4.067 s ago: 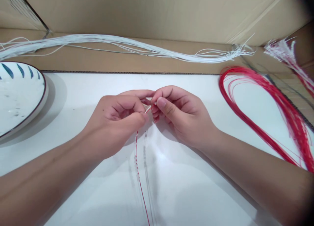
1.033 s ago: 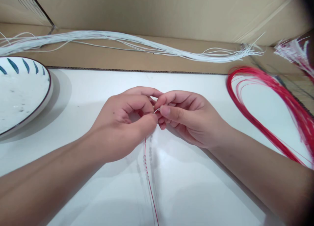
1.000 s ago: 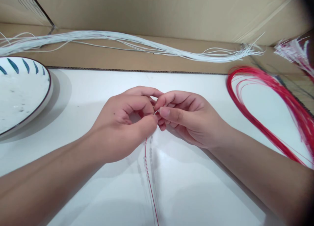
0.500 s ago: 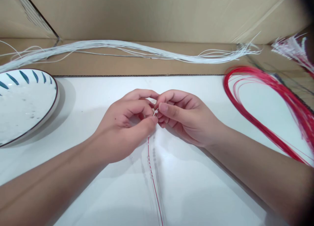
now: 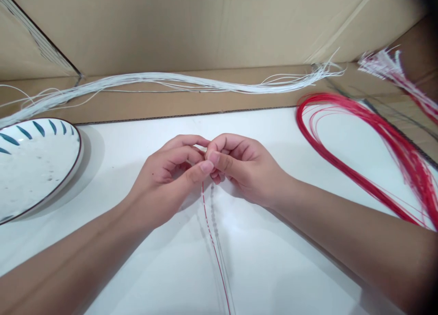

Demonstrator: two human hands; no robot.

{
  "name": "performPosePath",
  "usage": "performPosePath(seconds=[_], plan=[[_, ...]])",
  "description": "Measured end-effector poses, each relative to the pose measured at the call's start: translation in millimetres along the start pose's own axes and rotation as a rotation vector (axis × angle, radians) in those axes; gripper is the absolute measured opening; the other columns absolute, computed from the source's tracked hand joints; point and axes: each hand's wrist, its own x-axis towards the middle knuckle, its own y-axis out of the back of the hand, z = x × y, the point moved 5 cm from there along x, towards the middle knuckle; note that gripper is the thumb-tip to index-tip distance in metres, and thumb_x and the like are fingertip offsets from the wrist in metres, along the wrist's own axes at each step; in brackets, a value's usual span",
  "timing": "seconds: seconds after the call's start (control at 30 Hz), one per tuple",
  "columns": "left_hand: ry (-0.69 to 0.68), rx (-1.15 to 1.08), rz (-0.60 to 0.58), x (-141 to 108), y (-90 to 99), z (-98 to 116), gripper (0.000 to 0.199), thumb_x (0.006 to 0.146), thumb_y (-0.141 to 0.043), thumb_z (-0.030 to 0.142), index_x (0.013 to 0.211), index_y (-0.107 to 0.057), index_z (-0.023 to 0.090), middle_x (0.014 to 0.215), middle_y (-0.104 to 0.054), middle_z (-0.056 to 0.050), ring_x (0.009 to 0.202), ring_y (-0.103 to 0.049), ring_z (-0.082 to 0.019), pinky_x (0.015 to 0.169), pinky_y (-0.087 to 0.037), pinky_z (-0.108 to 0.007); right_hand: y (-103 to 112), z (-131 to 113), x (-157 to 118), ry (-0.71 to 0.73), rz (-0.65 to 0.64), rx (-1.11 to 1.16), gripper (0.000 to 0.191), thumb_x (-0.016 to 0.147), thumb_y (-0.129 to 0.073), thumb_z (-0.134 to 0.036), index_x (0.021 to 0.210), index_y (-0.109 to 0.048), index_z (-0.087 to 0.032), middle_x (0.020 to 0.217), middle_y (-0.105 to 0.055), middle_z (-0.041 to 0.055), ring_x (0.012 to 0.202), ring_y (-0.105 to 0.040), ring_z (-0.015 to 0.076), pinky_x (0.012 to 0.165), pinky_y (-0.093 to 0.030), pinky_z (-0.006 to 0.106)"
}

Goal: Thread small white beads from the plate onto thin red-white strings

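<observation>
A thin red cord (image 5: 220, 271) comes out from under my left hand (image 5: 173, 176) and runs down the white tabletop toward me. Small clear beads (image 5: 207, 218) seem to sit along its upper stretch, making the red look broken into dashes. My left thumb and index finger are pinched together on the cord's upper end. Against those fingertips my right hand (image 5: 244, 167) is closed in a pinch, thumb on index finger. Whatever lies between the touching fingertips is hidden.
At the left stands a white plate (image 5: 37, 178) with dark green leaf strokes and a brown rim. A bundle of white cords (image 5: 191, 83) lies along the cardboard (image 5: 150, 103) behind. On the right is a looped bundle of red cords (image 5: 342, 167), with white-tipped strands (image 5: 385, 66) beyond.
Both hands have closed together at the fingertips, covering a tiny whitish bead or knot that showed between them before. The view has shifted slightly.
</observation>
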Motion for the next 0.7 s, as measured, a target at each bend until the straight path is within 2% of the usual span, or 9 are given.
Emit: performPosePath(seconds=[0.07, 0.17, 0.33, 0.43, 0.57, 0.63, 0.7], plan=[[-0.008, 0.013, 0.004, 1.0, -0.4, 0.5, 0.025, 0.094, -0.069, 0.037, 0.072, -0.074, 0.026, 0.106, -0.072, -0.003, 0.120, -0.061, -0.020, 0.089, -0.057, -0.024, -1.5, -1.1, -0.1, 0.020, -0.027, 0.000, 0.028, 0.082, -0.086, -0.033, 0.078, -0.066, -0.014, 0.067, -0.062, -0.0043, 0.061, -0.057, 0.0040, 0.059, -0.048, 0.015], [-0.026, 0.040, -0.009, 2.0, -1.5, 1.5, 0.024, 0.094, -0.068, 0.032, 0.072, -0.076, 0.028, 0.105, -0.072, -0.002, 0.123, -0.060, -0.019, 0.095, -0.056, -0.025, -2.8, -1.1, -0.7, 0.031, -0.043, -0.011, 0.030, 0.084, -0.085, -0.034, 0.079, -0.064, -0.014, 0.068, -0.061, -0.0041, 0.061, -0.056, 0.0041, 0.059, -0.047, 0.016], [0.009, 0.051, -0.050, 1.4, -0.3, -3.2, 0.022, 0.083, -0.066, 0.017, 0.062, -0.068, 0.022, 0.127, -0.065, 0.000, 0.114, -0.066, -0.020, 0.087, -0.058, -0.028, 0.1, 0.8, -1.1, 0.021, 0.019, -0.050, 0.037, 0.085, -0.081, -0.045, 0.081, -0.060, -0.016, 0.065, -0.059, -0.0040, 0.060, -0.054, 0.0063, 0.057, -0.046, 0.019], [0.050, -0.010, -0.071, 1.1, 0.0, -5.9, 0.013, 0.081, -0.068, 0.020, 0.068, -0.070, 0.022, 0.132, -0.062, -0.001, 0.106, -0.069, -0.020, 0.082, -0.059, -0.030, 1.5, 1.6, -1.1, 0.019, 0.051, -0.059, 0.039, 0.084, -0.081, -0.049, 0.083, -0.059, -0.017, 0.065, -0.059, -0.0044, 0.059, -0.054, 0.0071, 0.056, -0.046, 0.020], [0.084, -0.052, -0.011, 2.5, 0.6, -6.4, 0.011, 0.085, -0.073, 0.031, 0.075, -0.076, 0.026, 0.124, -0.065, -0.003, 0.117, -0.065, -0.023, 0.080, -0.060, -0.027, -1.2, 1.8, -1.4, 0.038, 0.039, -0.058, 0.038, 0.083, -0.083, -0.046, 0.081, -0.060, -0.016, 0.066, -0.059, -0.0048, 0.058, -0.053, 0.0059, 0.055, -0.046, 0.019], [0.072, -0.035, 0.018, 3.3, 0.4, -5.0, 0.012, 0.086, -0.074, 0.030, 0.074, -0.077, 0.026, 0.122, -0.065, -0.003, 0.121, -0.062, -0.023, 0.083, -0.059, -0.026, -1.3, -0.1, -0.8, 0.056, 0.036, -0.069, 0.036, 0.083, -0.083, -0.045, 0.083, -0.060, -0.017, 0.068, -0.059, -0.0045, 0.058, -0.053, 0.0061, 0.055, -0.046, 0.020], [0.083, -0.057, 0.063, 3.6, 1.6, -4.5, 0.016, 0.085, -0.074, 0.028, 0.069, -0.075, 0.025, 0.121, -0.066, -0.003, 0.117, -0.063, -0.022, 0.081, -0.058, -0.027, 4.8, -5.1, 1.1, 0.101, 0.097, -0.101, 0.032, 0.084, -0.081, -0.043, 0.089, -0.061, -0.018, 0.070, -0.061, -0.0046, 0.057, -0.053, 0.0068, 0.055, -0.045, 0.021]])
